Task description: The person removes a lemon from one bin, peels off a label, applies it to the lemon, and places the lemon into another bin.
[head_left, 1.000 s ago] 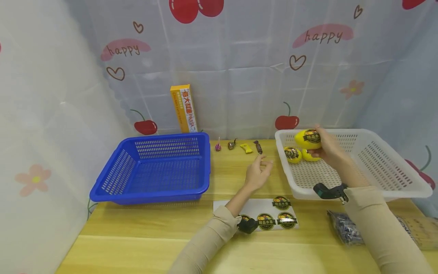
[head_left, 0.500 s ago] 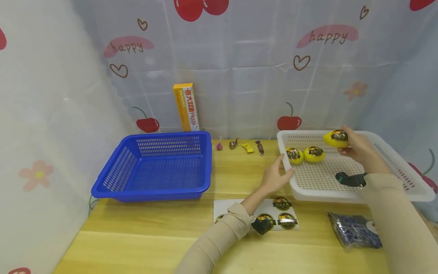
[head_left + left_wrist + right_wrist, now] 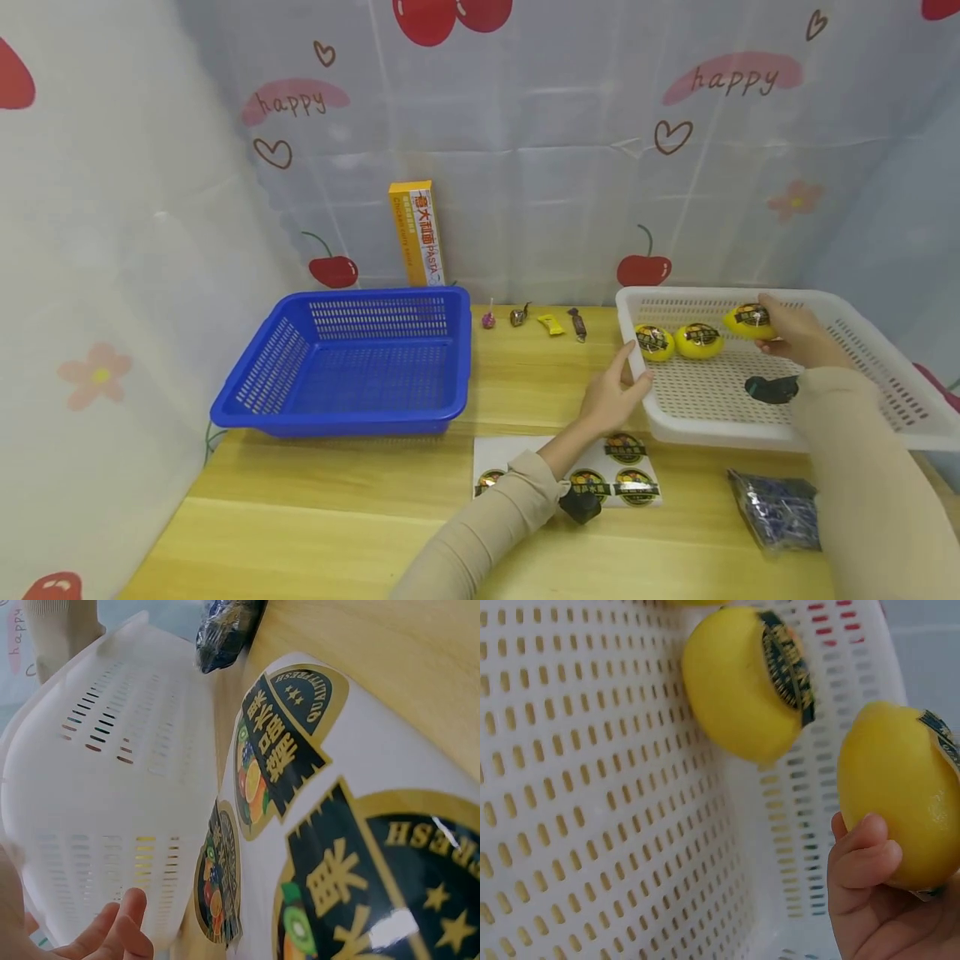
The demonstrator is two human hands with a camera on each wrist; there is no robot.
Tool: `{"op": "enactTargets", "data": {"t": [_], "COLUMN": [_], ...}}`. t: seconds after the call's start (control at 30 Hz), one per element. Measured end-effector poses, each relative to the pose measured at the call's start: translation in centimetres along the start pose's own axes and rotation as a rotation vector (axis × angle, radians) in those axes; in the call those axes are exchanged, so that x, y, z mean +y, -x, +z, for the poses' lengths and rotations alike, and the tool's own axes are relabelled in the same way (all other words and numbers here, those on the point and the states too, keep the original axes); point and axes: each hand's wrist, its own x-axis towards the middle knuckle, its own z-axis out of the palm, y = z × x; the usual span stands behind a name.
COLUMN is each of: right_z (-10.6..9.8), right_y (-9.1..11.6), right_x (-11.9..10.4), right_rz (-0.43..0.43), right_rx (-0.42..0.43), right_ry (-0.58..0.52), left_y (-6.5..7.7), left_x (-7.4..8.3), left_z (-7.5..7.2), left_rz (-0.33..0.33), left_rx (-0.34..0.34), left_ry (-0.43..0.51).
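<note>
In the head view my right hand [image 3: 804, 335] pinches a yellow lemon [image 3: 748, 321] with a round dark label, inside the white plastic basket [image 3: 720, 433]. The right wrist view shows that lemon [image 3: 896, 787] between fingers and thumb, raised clear of the floor. Two more labelled lemons rest in the basket: one in its left corner [image 3: 655, 342], the other lemon [image 3: 699, 341] between it and the held one. My left hand [image 3: 609, 398] holds the basket's left rim. Its fingers [image 3: 133, 906] lie along the outer wall in the left wrist view.
A blue basket [image 3: 461, 392] stands left. Small wrapped sweets [image 3: 551, 324] lie in a row behind, near a pasta box [image 3: 417, 237]. A sheet of round fruit stickers [image 3: 633, 486] lies in front, partly under my left forearm. A clear-wrapped dark packet [image 3: 778, 508] is at front right.
My right hand has carried the lemon rightward and lowered it toward the basket floor. My left hand has moved right from the table to the white basket's rim.
</note>
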Motion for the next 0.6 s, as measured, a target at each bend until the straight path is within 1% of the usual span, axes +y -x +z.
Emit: {"op": "enactTargets", "data": {"t": [0.1, 0.17, 0.33, 0.5, 0.6], "right_z": [-0.1, -0.1, 0.0, 0.1, 0.3], "right_y": [-0.2, -0.3, -1.1, -1.8, -1.8], "right_x": [0.8, 1.2, 1.7, 2.5, 2.9], "right_rz": [0.000, 0.025, 0.051, 0.052, 0.062], "right_rx": [-0.025, -0.008, -0.010, -0.003, 0.030], "right_ry": [0.037, 0.048, 0.105, 0.081, 0.081], "left_y": [0.1, 0.1, 0.1, 0.2, 0.3], "left_x": [0.0, 0.0, 0.1, 0.1, 0.1], "left_z": [-0.1, -0.1, -0.1, 0.0, 0.1], "left_rz": [0.003, 0.002, -0.004, 0.013, 0.027], "left_rx": [-0.006, -0.011, -0.004, -0.004, -0.011], "left_ry": [-0.016, -0.019, -0.019, -0.025, -0.028]}}
